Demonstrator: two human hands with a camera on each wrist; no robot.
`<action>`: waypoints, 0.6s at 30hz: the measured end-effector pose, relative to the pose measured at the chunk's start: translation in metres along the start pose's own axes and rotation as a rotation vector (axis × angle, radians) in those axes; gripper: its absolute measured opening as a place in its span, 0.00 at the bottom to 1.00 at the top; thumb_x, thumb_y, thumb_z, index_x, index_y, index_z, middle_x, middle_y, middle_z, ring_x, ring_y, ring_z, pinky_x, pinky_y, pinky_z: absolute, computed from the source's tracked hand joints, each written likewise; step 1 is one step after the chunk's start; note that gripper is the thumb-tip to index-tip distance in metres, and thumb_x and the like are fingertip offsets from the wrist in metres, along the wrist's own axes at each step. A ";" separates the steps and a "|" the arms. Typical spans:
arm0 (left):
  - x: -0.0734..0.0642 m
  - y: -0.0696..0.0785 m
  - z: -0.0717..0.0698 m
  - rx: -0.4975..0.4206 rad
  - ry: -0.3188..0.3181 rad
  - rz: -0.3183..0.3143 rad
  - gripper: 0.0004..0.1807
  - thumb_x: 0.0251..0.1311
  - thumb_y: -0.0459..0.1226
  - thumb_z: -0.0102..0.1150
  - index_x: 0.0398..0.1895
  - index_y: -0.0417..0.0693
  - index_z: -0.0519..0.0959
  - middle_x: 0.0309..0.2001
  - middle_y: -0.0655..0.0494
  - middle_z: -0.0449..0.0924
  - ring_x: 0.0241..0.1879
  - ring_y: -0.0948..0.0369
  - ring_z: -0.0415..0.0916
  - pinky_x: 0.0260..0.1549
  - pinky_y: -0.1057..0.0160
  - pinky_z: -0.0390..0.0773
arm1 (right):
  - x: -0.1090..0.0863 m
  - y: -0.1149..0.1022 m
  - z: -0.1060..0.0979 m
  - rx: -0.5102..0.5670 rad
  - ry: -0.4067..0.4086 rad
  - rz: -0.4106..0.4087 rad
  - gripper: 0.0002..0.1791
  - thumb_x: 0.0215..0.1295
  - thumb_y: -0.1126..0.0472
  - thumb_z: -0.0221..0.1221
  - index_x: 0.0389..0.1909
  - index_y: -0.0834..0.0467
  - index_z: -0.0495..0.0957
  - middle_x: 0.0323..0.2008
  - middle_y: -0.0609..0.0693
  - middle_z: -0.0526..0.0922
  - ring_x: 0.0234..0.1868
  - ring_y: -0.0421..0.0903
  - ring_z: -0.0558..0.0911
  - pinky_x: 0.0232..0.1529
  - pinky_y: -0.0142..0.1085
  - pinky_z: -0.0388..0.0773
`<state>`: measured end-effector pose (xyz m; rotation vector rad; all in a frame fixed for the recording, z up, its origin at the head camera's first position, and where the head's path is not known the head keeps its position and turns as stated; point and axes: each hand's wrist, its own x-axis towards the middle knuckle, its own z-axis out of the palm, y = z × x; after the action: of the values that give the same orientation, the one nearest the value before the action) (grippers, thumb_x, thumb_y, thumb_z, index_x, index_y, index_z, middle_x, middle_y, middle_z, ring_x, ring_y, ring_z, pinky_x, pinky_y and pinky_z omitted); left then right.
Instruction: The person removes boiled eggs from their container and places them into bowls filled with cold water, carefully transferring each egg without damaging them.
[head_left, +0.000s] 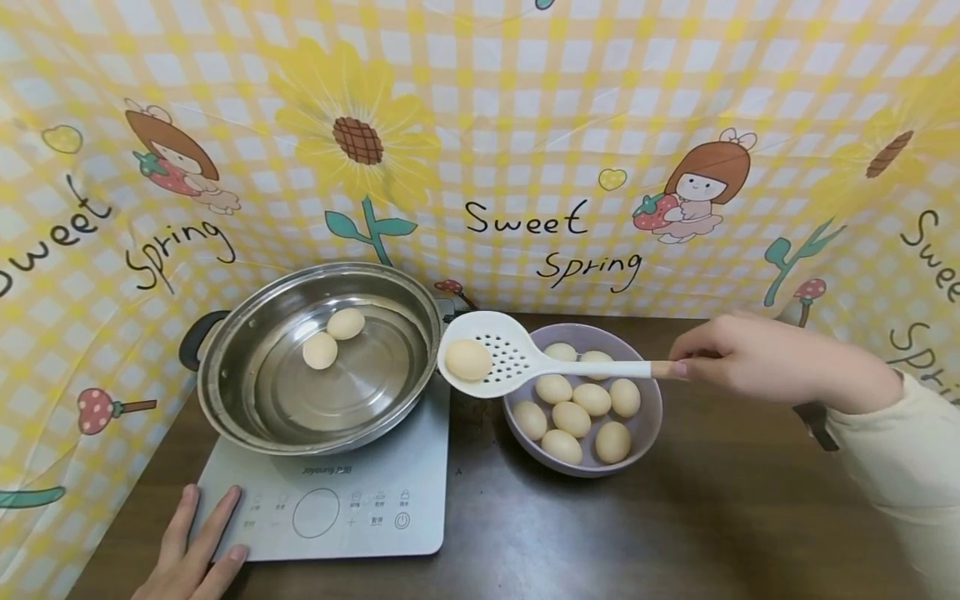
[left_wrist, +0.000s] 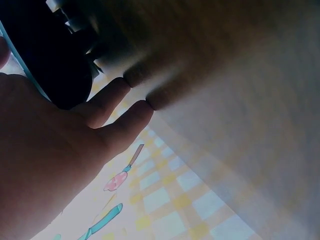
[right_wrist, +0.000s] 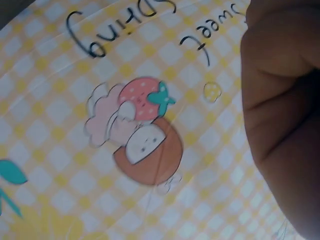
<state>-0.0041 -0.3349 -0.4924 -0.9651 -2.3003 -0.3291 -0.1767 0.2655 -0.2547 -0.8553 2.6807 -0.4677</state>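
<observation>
In the head view my right hand (head_left: 731,358) grips the wooden end of a white slotted spoon (head_left: 517,367). One egg (head_left: 468,360) lies in the spoon's bowl, which hangs between the pot and a purple bowl (head_left: 652,417). Several eggs (head_left: 572,418) fill that bowl, under the spoon's handle. Two eggs (head_left: 320,350) lie in the water of a steel pot (head_left: 315,442) on a white induction cooker (head_left: 337,533). My left hand (head_left: 187,554) rests with spread fingers at the cooker's front left corner. The right wrist view shows the right hand (right_wrist: 282,115) only in part.
The pot's black side handle (head_left: 197,337) sticks out at the left. A yellow checked cloth (head_left: 510,150) with printed flowers hangs behind and at both sides. All stands on a dark wooden table (head_left: 600,533). A dark object lies partly hidden beneath the right wrist.
</observation>
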 end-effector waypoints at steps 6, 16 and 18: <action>0.000 0.001 0.001 -0.004 0.011 0.004 0.36 0.70 0.65 0.44 0.56 0.43 0.76 0.64 0.17 0.63 0.63 0.16 0.49 0.18 0.69 0.69 | -0.020 0.015 0.004 0.025 0.011 0.064 0.07 0.72 0.59 0.60 0.34 0.44 0.83 0.19 0.36 0.68 0.19 0.34 0.66 0.23 0.34 0.67; -0.003 -0.002 0.004 -0.017 0.035 0.021 0.36 0.71 0.65 0.45 0.56 0.42 0.75 0.63 0.16 0.63 0.63 0.15 0.49 0.16 0.70 0.66 | -0.044 0.040 0.021 0.073 -0.032 0.165 0.05 0.73 0.54 0.60 0.36 0.46 0.84 0.17 0.37 0.66 0.16 0.34 0.63 0.20 0.33 0.64; -0.003 -0.001 0.003 -0.014 0.029 0.017 0.36 0.71 0.65 0.44 0.56 0.42 0.75 0.63 0.17 0.63 0.63 0.15 0.48 0.16 0.70 0.67 | -0.047 0.044 0.025 0.082 -0.045 0.189 0.05 0.72 0.52 0.61 0.36 0.46 0.83 0.18 0.37 0.67 0.17 0.35 0.64 0.20 0.33 0.64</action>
<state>-0.0052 -0.3358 -0.4967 -0.9802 -2.2650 -0.3498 -0.1529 0.3226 -0.2862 -0.5756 2.6478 -0.5026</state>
